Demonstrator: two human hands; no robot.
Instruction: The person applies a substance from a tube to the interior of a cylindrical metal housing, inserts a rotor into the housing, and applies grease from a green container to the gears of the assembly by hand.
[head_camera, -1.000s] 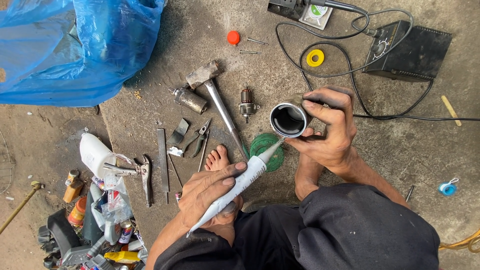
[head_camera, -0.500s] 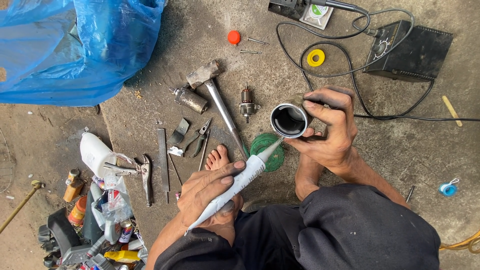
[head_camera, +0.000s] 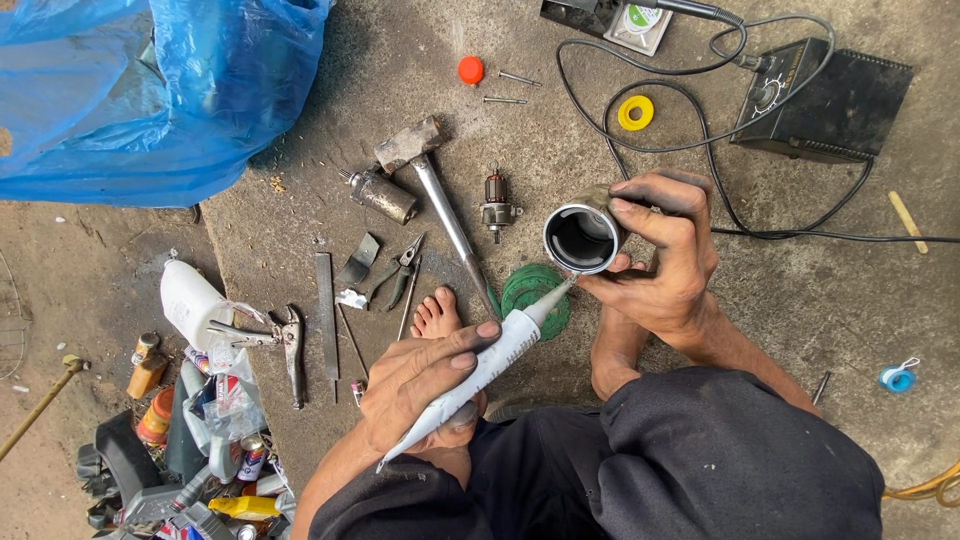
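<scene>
Blue plastic sheeting is bunched far up and to the left of the metal cylinder, which I take as my landmark. Well left of the cylinder and lower down, a white plastic bottle lies above a heap of cans and spray tins. Locking pliers and a flat file lie nearer the cylinder, with small pliers just beyond them. Up and left of the cylinder sit a small grey motor and a hammer, its handle slanting down towards my bare foot. Just left of the cylinder stands a motor armature

My left hand, below and left of the cylinder, is clamped around a white tube, fingers wrapped over its body. The tube's nozzle points up and right, and its tip touches the lower rim of the cylinder. A green round lid lies on the floor right under the nozzle

The cylinder itself is held off the ground with its dark open mouth facing me. My right hand grips it from the right, forefinger laid over the top edge and thumb below

Above the cylinder lies an orange cap; up and right, a yellow tape ring and a black box trailing a black cable. Far right and lower lies a blue tape roll
</scene>
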